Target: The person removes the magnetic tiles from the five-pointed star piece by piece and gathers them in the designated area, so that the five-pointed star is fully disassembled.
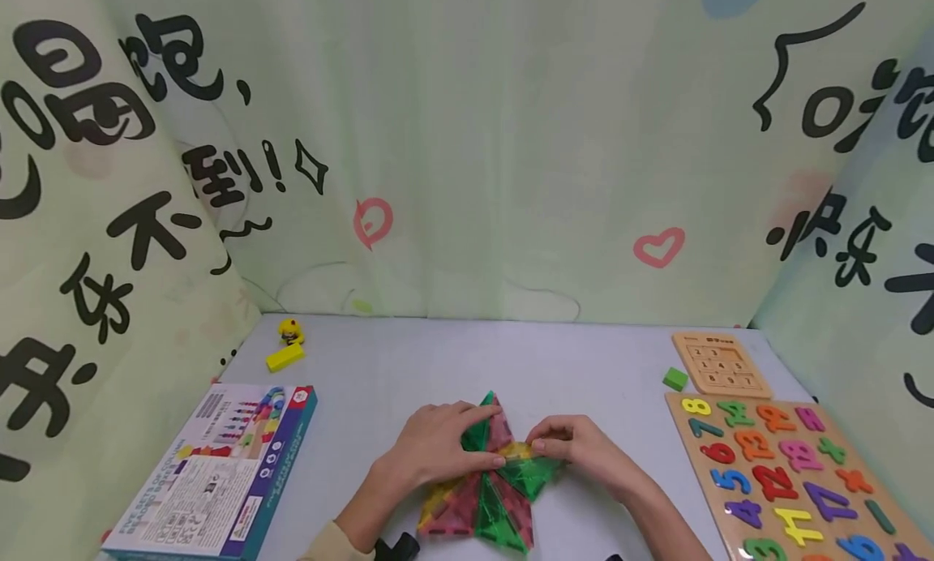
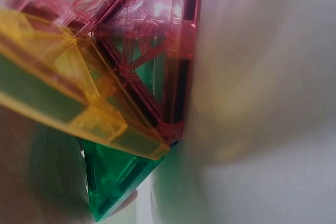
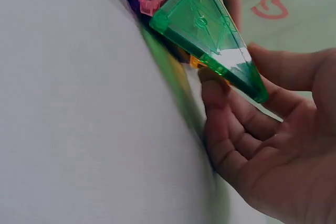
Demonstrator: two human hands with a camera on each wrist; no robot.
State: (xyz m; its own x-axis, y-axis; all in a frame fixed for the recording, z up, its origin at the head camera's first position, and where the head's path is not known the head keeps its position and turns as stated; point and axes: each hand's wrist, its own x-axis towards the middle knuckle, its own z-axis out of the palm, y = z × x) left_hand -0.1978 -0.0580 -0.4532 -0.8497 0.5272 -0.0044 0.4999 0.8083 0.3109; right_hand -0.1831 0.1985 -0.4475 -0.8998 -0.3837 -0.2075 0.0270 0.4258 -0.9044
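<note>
A cluster of translucent magnetic tiles [image 1: 485,496] in green, pink and yellow lies on the grey table [image 1: 409,366] at the front centre, with some triangles raised. My left hand [image 1: 445,446] grips the raised green and pink triangles [image 1: 487,425] from the left. My right hand [image 1: 576,449] pinches a yellow tile [image 1: 520,450] at the cluster's middle. The left wrist view is filled by a yellow tile [image 2: 68,93], a pink tile [image 2: 152,40] and a green tile [image 2: 113,177]. In the right wrist view, the right hand's fingers [image 3: 231,124] curl under a green triangle [image 3: 210,35].
A blue game box [image 1: 219,472] lies front left. A yellow toy [image 1: 290,331] and yellow block [image 1: 284,357] sit at the back left. On the right are a green block [image 1: 674,378], a small wooden number board [image 1: 721,364] and a number puzzle [image 1: 788,472]. Printed curtains enclose the table.
</note>
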